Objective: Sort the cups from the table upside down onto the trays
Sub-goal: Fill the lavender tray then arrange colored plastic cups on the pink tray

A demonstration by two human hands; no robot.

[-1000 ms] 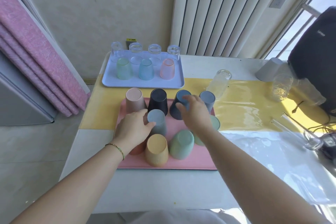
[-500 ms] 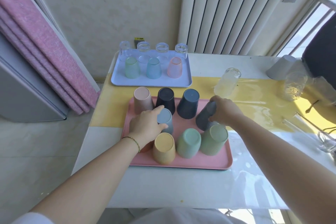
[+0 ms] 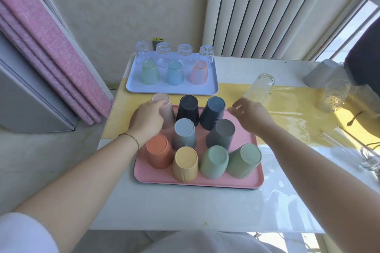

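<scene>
Cup sorting on the pink tray (image 3: 226, 183), one hand gripping, one free.
Your left hand (image 3: 147, 121) is curling around the upside-down beige cup (image 3: 163, 104) at the tray's far-left corner, beside eight other inverted cups (image 3: 185, 162). Your right hand (image 3: 250, 117) is hovering loose-fingered and empty over the tray's far-right edge, near a clear glass (image 3: 260, 88) on the tabletop (image 3: 185, 211).

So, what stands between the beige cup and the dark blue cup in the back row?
An upside-down black cup stands between the beige cup and the dark blue cup, as the head view shows.
</scene>
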